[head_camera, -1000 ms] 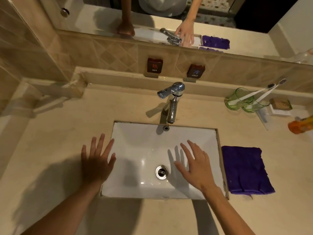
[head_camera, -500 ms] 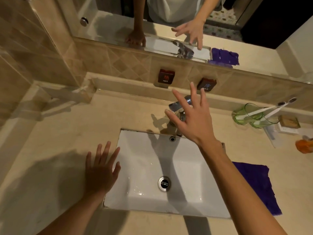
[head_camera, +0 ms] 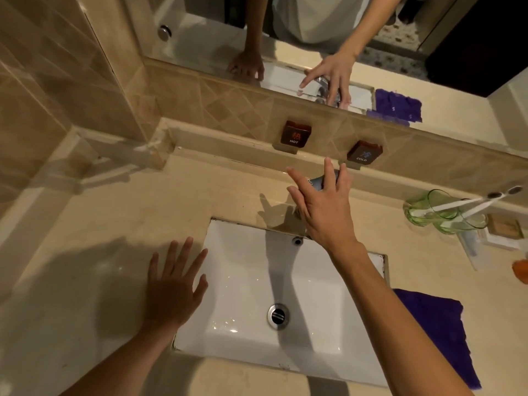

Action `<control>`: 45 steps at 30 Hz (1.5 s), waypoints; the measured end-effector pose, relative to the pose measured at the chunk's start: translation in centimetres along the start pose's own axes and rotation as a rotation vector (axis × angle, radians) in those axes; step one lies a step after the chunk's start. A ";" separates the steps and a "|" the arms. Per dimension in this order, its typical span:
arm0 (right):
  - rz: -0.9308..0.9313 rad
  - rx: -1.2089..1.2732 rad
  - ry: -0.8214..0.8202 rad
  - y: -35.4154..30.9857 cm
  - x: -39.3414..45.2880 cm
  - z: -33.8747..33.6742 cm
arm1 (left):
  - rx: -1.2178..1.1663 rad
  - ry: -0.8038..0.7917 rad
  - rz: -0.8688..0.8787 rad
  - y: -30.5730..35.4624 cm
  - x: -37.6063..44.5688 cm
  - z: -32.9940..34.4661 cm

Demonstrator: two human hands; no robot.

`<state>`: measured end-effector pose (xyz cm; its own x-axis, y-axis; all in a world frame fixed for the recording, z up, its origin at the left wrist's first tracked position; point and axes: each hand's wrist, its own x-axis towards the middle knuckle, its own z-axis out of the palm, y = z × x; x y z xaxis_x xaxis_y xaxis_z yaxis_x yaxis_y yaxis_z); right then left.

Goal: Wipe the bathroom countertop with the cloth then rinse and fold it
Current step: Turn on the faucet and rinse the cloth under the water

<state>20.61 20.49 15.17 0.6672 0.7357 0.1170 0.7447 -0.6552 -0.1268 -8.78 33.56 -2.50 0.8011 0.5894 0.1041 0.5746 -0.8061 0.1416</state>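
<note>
A purple cloth [head_camera: 440, 330] lies flat on the beige countertop [head_camera: 108, 224], to the right of the white sink [head_camera: 248, 270]; my right forearm covers its left edge. My right hand [head_camera: 323, 207] hovers over the chrome faucet [head_camera: 320, 180] with fingers spread, hiding most of it; only a bit of the handle shows between the fingers. My left hand [head_camera: 174, 290] is flat and open at the sink's left rim, holding nothing. No water runs; a few drops glisten near the drain [head_camera: 277, 315].
Green glass cups [head_camera: 440, 212] with toothbrushes, a small soap box [head_camera: 504, 228] and an orange object [head_camera: 521, 270] stand at the right back. HOT [head_camera: 295, 134] and COLD [head_camera: 363, 152] tags sit on the tiled backsplash under the mirror [head_camera: 285, 44]. A tiled wall closes the left.
My right hand rose from over the sink basin up to the faucet and now lies over its handle. The left hand stayed at the sink's left rim. The view shifted closer.
</note>
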 end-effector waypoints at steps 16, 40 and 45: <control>0.034 0.140 -0.018 1.9 1.8 -1.7 | 0.004 -0.015 0.007 0.1 0.0 -0.1; 0.465 0.776 -0.004 5.1 -8.8 -3.4 | -0.025 -0.348 -0.063 -0.2 0.6 -2.1; 0.422 0.636 -0.030 5.6 -12.4 -2.9 | -0.204 -0.530 -0.199 1.1 2.8 -7.1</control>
<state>16.61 7.21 15.90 0.8856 0.4551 -0.0928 0.2675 -0.6631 -0.6991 -7.08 34.72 4.92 0.6856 0.5790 -0.4414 0.7207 -0.6252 0.2994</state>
